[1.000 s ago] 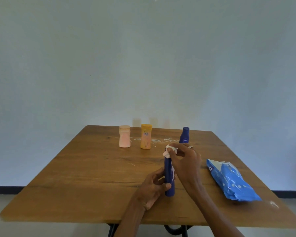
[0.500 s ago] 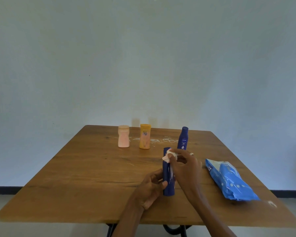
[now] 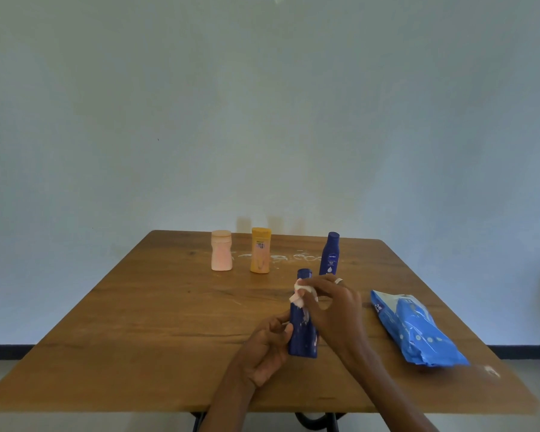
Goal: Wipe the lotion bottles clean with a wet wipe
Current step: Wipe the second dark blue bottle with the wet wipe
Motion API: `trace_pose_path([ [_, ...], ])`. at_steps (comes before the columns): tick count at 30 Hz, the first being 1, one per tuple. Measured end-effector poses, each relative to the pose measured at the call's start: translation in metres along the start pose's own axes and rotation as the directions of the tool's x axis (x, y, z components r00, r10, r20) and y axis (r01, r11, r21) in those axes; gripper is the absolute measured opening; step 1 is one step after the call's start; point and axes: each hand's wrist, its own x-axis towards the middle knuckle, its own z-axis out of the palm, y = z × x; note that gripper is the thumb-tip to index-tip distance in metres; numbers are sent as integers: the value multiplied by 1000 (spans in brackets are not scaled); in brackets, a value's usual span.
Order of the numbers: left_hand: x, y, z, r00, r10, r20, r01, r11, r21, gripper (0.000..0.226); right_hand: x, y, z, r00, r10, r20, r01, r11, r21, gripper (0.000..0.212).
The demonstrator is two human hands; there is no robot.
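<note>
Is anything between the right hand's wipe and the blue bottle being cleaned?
Nothing visible. The right hand pinches the wet wipe directly against the upper part of the dark blue bottle, which the left hand grips lower down, clear of the wipe.

A plain room, most likely in a home, though the sort of room cannot be told for sure. A bare pale wall (image 3: pixel 262 104) fills the view, with a dark skirting strip (image 3: pixel 3 352) where it meets a light floor. One wooden table (image 3: pixel 156 322) on a dark metal frame stands against the wall. Household toiletries point to domestic use: three lotion bottles (image 3: pixel 260 250) stand near the table's far edge, a fourth sits nearer the front edge, and a blue wipes pack (image 3: pixel 415 328) lies by the right edge.
</note>
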Motion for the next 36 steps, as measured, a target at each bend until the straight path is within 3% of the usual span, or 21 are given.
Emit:
trace_pose_path([
  [2, 1, -1, -1, 1000, -10, -24, 9, 999, -42, 63, 0, -1, -1, 995, -77, 59, 82, 994, -77, 22],
  [7, -2, 2, 4, 1000, -8, 26, 7, 1000, 8, 58, 7, 3, -6, 992, 109, -67, -108, 994, 17, 19],
  [12, 0, 0, -2, 996, -34, -83, 32, 999, -18, 37, -9, -2, 3, 991, -52, 123, 72, 984, -163, 23],
  [15, 0, 0, -2, 998, -2, -63, 0, 999, -37, 35, -24, -1, 7, 970, -96, 223, 140, 971, -194, 26],
  [20, -2, 1, -2, 988, -6, -153, -8, 996, -91, 45, -50, 0, 7, 966, -119, 229, 172, 957, -232, 32],
  [25, -4, 5, 6, 985, -39, -169, 26, 997, -78, 34, -69, 10, 14, 945, -130, 300, 200, 956, -214, 42],
  [29, -1, 3, 1, 987, -58, -148, 40, 991, -124, 42, -76, 12, 19, 955, -121, 271, 176, 967, -186, 59],
  [36, 4, -3, -10, 995, 5, -104, -21, 987, -159, 50, -85, 3, 21, 996, 89, 12, -87, 991, -100, 28],
])
